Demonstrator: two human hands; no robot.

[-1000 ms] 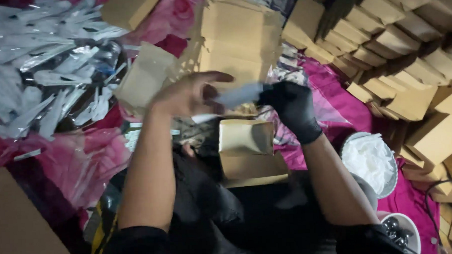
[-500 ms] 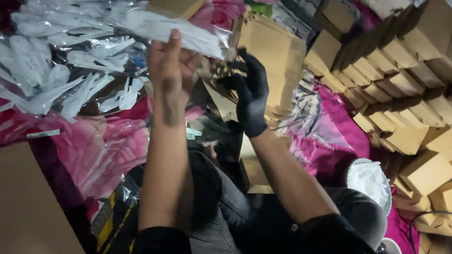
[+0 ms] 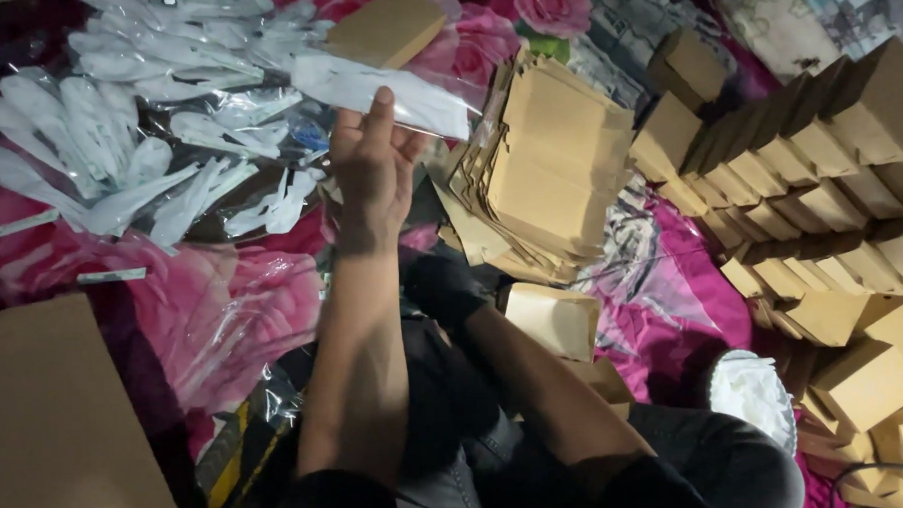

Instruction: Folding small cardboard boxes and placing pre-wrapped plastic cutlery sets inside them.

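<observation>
Fingers (image 3: 378, 111) of the left hand (image 3: 369, 172) are bare & pinch a clear plastic packet (image 3: 381, 84) with sth white inside. The packet is up in the air, above the lap, over the pink flower cloth (image 3: 223, 292). It sticks out to the right past the thumb, w/ its far end near the stack of flat brown paper bags (image 3: 553, 165).

The right hand (image 3: 443, 284) has a black glove & is low down, just left of a small brown box (image 3: 554, 319). It's dark there, so can't tell if its fingers are open or shut.

To do this bit well, I think: hold the packet near its middle so it won't flop, keep the grip soft so the thing inside doesn't bend, & keep the plastic from catching on the bags.

Left of the hand lies a pile of more white packets (image 3: 118, 145). On the right are rows of brown boxes (image 3: 828, 141) & a bowl w/ white stuff (image 3: 752, 394).
</observation>
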